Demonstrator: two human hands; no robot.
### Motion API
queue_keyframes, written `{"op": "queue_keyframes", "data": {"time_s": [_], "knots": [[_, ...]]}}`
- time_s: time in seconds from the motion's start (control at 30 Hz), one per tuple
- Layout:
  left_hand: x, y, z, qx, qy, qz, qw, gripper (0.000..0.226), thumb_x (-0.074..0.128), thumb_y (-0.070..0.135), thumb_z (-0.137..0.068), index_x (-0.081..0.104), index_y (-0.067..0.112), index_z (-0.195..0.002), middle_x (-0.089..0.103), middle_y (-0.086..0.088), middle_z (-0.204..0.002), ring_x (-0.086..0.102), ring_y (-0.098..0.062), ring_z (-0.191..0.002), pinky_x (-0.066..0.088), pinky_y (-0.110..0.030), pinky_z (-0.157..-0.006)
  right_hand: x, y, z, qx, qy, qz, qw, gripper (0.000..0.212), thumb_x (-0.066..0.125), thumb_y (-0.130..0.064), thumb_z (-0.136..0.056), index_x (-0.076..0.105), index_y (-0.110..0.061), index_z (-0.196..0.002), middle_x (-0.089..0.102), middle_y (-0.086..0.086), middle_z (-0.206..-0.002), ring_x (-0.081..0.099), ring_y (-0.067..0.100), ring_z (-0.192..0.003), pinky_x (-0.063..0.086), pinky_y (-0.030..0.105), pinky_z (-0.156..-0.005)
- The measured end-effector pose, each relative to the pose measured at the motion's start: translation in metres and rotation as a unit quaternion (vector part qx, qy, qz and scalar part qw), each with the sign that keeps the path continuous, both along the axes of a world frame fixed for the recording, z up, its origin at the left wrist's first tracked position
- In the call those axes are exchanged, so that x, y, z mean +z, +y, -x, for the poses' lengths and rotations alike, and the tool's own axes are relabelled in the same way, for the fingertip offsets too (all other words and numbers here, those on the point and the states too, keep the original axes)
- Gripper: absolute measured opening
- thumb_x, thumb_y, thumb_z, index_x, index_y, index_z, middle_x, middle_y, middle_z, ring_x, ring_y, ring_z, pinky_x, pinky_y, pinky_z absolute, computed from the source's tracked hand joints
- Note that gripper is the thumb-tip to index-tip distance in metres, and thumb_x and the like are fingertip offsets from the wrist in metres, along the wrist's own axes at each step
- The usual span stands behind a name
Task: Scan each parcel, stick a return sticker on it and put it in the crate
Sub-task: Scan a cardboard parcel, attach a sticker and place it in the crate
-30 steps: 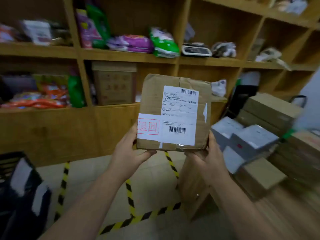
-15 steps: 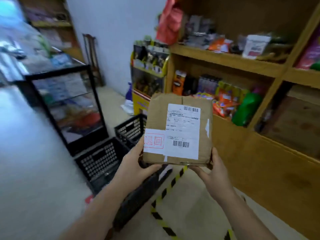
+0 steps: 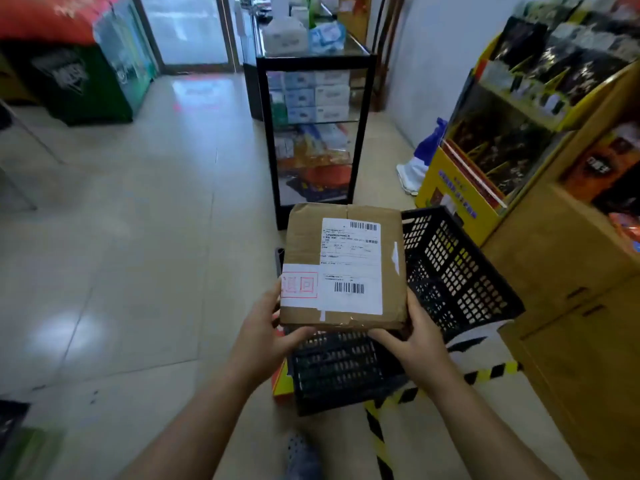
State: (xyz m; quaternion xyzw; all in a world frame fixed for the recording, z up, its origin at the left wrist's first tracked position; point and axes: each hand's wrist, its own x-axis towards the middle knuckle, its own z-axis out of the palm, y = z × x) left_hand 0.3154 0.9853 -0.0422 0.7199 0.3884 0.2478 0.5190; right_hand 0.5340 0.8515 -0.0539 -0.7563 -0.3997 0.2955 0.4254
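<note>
- At the near edge of the brown cardboard parcel point(image 3: 344, 268), the left hand point(image 3: 265, 336) is clamped on the lower left corner, its thumb curled up over the front face and the fingers hidden underneath.
- The lower right corner is gripped by the right hand point(image 3: 412, 337) in the same way (thumb on the near edge, fingers tucked behind the box).
- The parcel is held flat-face-up toward the camera, tilted slightly, above the black crate point(image 3: 460, 278) and not touching any visible part of it.
- A white shipping label point(image 3: 351, 265) with two barcodes is seen across the parcel's face; a white return sticker point(image 3: 299, 285) with a red square stamp is stuck at the label's lower left, just beside the left thumb.
- The crate, with perforated walls, is placed on the tiled floor point(image 3: 121, 271), partly hidden by the parcel and both hands.
- Yellow-and-black hazard tape point(image 3: 377, 434) is laid on the floor beside the crate's near corner.
- Behind the crate a black-framed glass cabinet point(image 3: 313, 133) is stood, stacked with boxed goods (details blurred).
- To the right, a yellow cardboard display stand point(image 3: 485, 161) and wooden shelving point(image 3: 571, 271) are seen; a green chest point(image 3: 79, 81) is placed far left.
</note>
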Motion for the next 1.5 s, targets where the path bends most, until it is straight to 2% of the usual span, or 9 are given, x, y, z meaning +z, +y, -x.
{"op": "queue_keyframes", "data": {"time_s": [0.17, 0.27, 0.37, 0.53, 0.63, 0.7, 0.9, 1.1, 1.5], "knots": [[-0.058, 0.059, -0.038, 0.029, 0.044, 0.036, 0.998, 0.071, 0.084, 0.015, -0.073, 0.048, 0.037, -0.131, 0.063, 0.019, -0.105, 0.060, 0.011, -0.084, 0.046, -0.004, -0.071, -0.049, 0.067, -0.040, 0.002, -0.007, 0.062, 0.998, 0.091, 0.078, -0.041, -0.079, 0.026, -0.034, -0.153, 0.041, -0.015, -0.146, 0.041, 0.005, -0.130, 0.039, 0.028, -0.105], [-0.100, 0.084, -0.063, 0.034, 0.057, 0.091, 0.994, 0.067, 0.082, 0.014, -0.075, 0.048, 0.037, -0.127, 0.062, 0.018, -0.108, 0.060, 0.014, -0.090, 0.048, -0.005, -0.077, -0.089, 0.098, -0.065, -0.004, 0.003, 0.108, 0.994, 0.092, 0.078, -0.042, -0.079, 0.024, -0.035, -0.153, 0.037, -0.014, -0.151, 0.038, 0.008, -0.135, 0.036, 0.037, -0.113], [-0.138, 0.104, -0.085, 0.043, 0.060, 0.142, 0.987, 0.068, 0.080, 0.007, -0.077, 0.045, 0.038, -0.127, 0.059, 0.027, -0.106, 0.055, 0.023, -0.090, 0.043, 0.001, -0.072, -0.129, 0.122, -0.084, -0.009, 0.027, 0.143, 0.989, 0.093, 0.080, -0.038, -0.078, 0.025, -0.034, -0.154, 0.036, -0.014, -0.152, 0.036, 0.008, -0.136, 0.034, 0.034, -0.114], [-0.205, 0.128, -0.110, 0.068, 0.070, 0.220, 0.971, 0.070, 0.078, 0.001, -0.077, 0.047, 0.043, -0.124, 0.064, 0.022, -0.112, 0.060, 0.013, -0.099, 0.049, -0.009, -0.085, -0.196, 0.152, -0.109, 0.001, 0.099, 0.186, 0.977, 0.085, 0.079, -0.031, -0.080, 0.031, -0.040, -0.150, 0.046, -0.016, -0.144, 0.046, 0.002, -0.124, 0.038, 0.023, -0.102], [-0.242, 0.136, -0.127, 0.094, 0.085, 0.245, 0.961, 0.072, 0.079, 0.003, -0.076, 0.049, 0.042, -0.129, 0.065, 0.020, -0.115, 0.061, 0.006, -0.103, 0.047, -0.008, -0.083, -0.235, 0.165, -0.124, 0.005, 0.124, 0.197, 0.973, 0.080, 0.080, -0.028, -0.080, 0.037, -0.041, -0.146, 0.049, -0.013, -0.138, 0.050, 0.003, -0.120, 0.042, 0.026, -0.102], [-0.265, 0.137, -0.134, 0.121, 0.104, 0.257, 0.953, 0.074, 0.080, 0.007, -0.076, 0.048, 0.044, -0.131, 0.064, 0.023, -0.114, 0.059, 0.006, -0.103, 0.044, -0.009, -0.082, -0.259, 0.172, -0.131, 0.009, 0.133, 0.205, 0.970, 0.078, 0.080, -0.025, -0.080, 0.039, -0.040, -0.145, 0.050, -0.013, -0.135, 0.051, 0.004, -0.119, 0.040, 0.018, -0.093], [-0.328, 0.133, -0.148, 0.176, 0.114, 0.298, 0.931, 0.079, 0.075, 0.006, -0.080, 0.041, 0.056, -0.130, 0.062, 0.028, -0.113, 0.057, 0.009, -0.105, 0.044, -0.014, -0.086, -0.327, 0.189, -0.142, 0.028, 0.149, 0.219, 0.964, 0.075, 0.078, -0.019, -0.081, 0.039, -0.033, -0.143, 0.058, -0.014, -0.126, 0.051, -0.015, -0.103, 0.039, 0.004, -0.079], [-0.382, 0.134, -0.160, 0.188, 0.122, 0.312, 0.923, 0.082, 0.068, 0.003, -0.086, 0.029, 0.048, -0.144, 0.054, 0.033, -0.114, 0.051, 0.003, -0.111, 0.036, -0.012, -0.086, -0.387, 0.192, -0.142, 0.014, 0.138, 0.223, 0.965, 0.077, 0.082, -0.018, -0.076, 0.040, -0.035, -0.139, 0.061, -0.014, -0.124, 0.057, -0.003, -0.110, 0.046, 0.026, -0.098], [-0.421, 0.141, -0.161, 0.197, 0.116, 0.323, 0.918, 0.076, 0.069, 0.020, -0.089, 0.027, 0.046, -0.147, 0.051, 0.021, -0.134, 0.044, -0.005, -0.126, 0.034, -0.031, -0.106, -0.422, 0.200, -0.146, -0.002, 0.114, 0.191, 0.975, 0.084, 0.082, -0.029, -0.075, 0.037, -0.042, -0.145, 0.048, -0.014, -0.142, 0.048, 0.004, -0.127, 0.041, 0.032, -0.107]]}}
